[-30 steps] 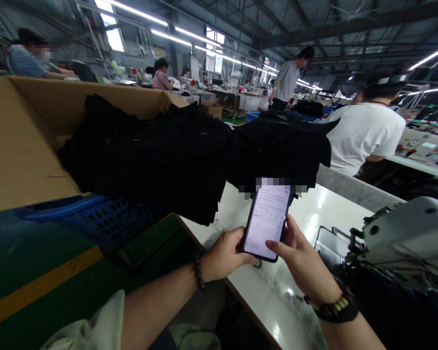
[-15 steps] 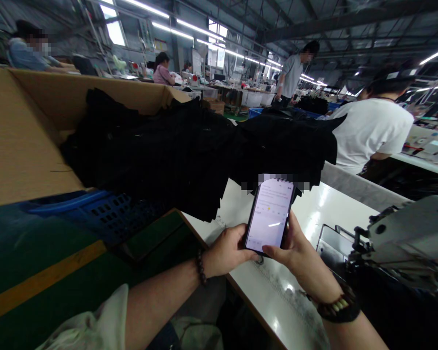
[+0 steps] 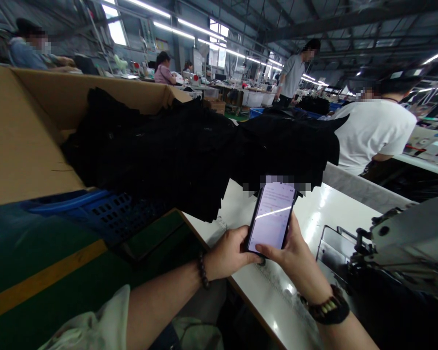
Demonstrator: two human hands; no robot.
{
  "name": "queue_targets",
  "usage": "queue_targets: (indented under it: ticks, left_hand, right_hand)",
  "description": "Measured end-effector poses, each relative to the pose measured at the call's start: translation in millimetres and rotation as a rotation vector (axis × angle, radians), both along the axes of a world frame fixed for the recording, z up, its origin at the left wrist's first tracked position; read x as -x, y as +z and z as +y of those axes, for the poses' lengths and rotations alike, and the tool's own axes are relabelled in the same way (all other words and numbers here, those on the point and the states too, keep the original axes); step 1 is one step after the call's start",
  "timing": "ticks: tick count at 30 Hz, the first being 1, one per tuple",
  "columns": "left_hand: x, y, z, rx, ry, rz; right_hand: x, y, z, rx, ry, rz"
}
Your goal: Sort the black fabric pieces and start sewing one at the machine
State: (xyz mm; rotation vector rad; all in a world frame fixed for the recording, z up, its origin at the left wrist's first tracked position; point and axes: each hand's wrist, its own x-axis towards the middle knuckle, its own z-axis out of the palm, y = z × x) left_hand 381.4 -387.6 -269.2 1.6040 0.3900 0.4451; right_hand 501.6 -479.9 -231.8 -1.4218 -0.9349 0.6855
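Note:
A smartphone (image 3: 272, 226) with a lit, pale screen is held upright and slightly tilted above the white sewing table (image 3: 277, 296). My left hand (image 3: 229, 253) grips its lower left side, fingers behind it. On the other side, my right hand (image 3: 295, 257) wraps the phone's right edge, its thumb lying over the bottom of the screen. The screen's text is too small to read, and a bright streak of reflected light crosses it. Behind the phone lies a large heap of black fabric pieces (image 3: 160, 150).
At the left stands an open cardboard box (image 3: 18, 141) above a blue plastic basket (image 3: 109, 214). A sewing machine (image 3: 416, 238) takes up the right side. A person in a white shirt (image 3: 375, 131) sits beyond the table; another person in grey (image 3: 294, 75) stands farther back.
My right thumb has shifted left along the bottom of the phone's screen. The phone has tilted slightly, and the light reflection now lies higher on it. Both hands keep their hold.

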Motion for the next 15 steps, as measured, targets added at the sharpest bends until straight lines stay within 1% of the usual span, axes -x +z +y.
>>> queue_targets:
  ticks: [5, 11, 15]
  left_hand:
    - [0.3, 0.4, -0.2, -0.008, 0.005, 0.011]
    - [-1.1, 2.3, -0.4, 0.024, -0.005, -0.006]
    - [-1.1, 3.8, -0.6, 0.043, -0.012, -0.022]
  right_hand:
    - [-0.5, -1.4, 1.1, 0.006, -0.043, -0.035]
    - [-0.2, 4.3, -3.7, 0.024, 0.011, -0.033]
    - [-0.1, 5.4, -6.2, 0.026, 0.007, 0.017]
